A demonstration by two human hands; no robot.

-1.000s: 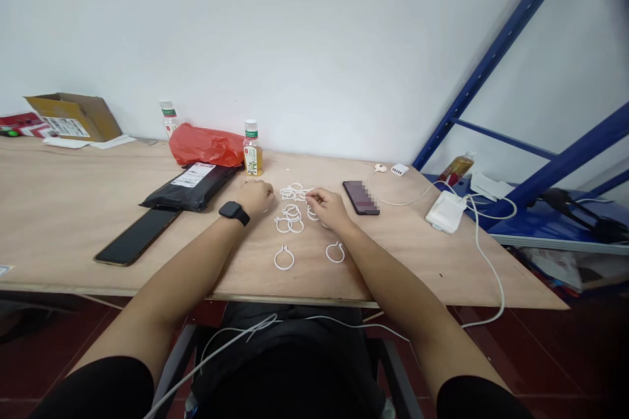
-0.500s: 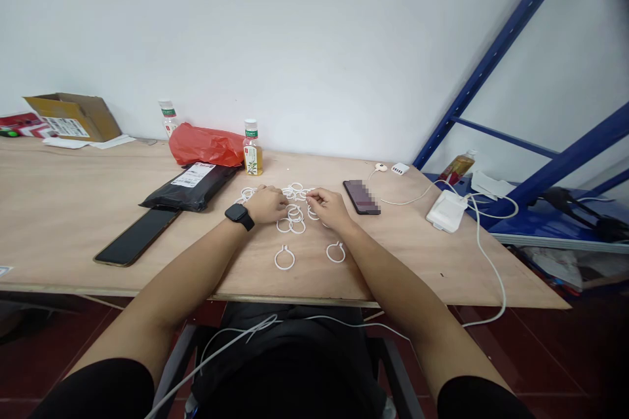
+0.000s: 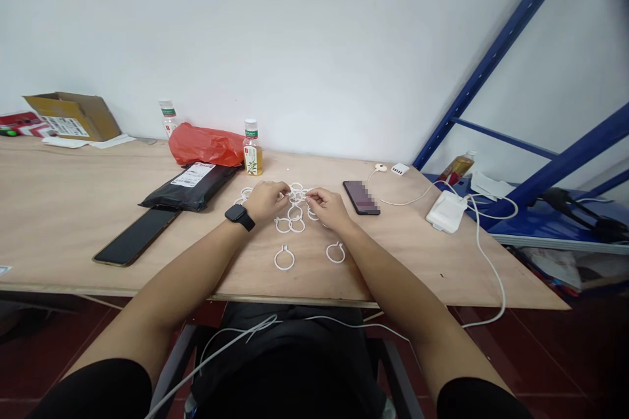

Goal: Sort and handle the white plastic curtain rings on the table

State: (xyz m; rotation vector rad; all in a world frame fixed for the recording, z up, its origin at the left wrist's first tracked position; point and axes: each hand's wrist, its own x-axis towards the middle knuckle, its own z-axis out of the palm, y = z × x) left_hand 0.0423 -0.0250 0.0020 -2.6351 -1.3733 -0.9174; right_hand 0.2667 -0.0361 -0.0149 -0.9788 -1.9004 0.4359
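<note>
Working a ring cluster at frame centre, on the plywood table: small white plastic rings with little tabs, loosely overlapped. Left hand, black smartwatch on the wrist, has fingers curled and thumb and index nipped at the upper edge of the cluster. Right hand is likewise closed, fingertips pinched on ring material at the cluster's upper right. The hands are close together, nearly meeting over the rings; whether they hold one ring or two is too small to tell. Two single rings lie apart from the cluster, lower in frame, nearer the table edge. Step in hand, as a judgement: separating or joining rings at the top of the pile. Any next move calls for a fine pinch and a steady lift so neighbouring rings don't drag along. Around them: dark phone at left, black mailer bag, red bag, small bottle behind the cluster, second phone right of the right hand, white charger with cable further right.
</note>
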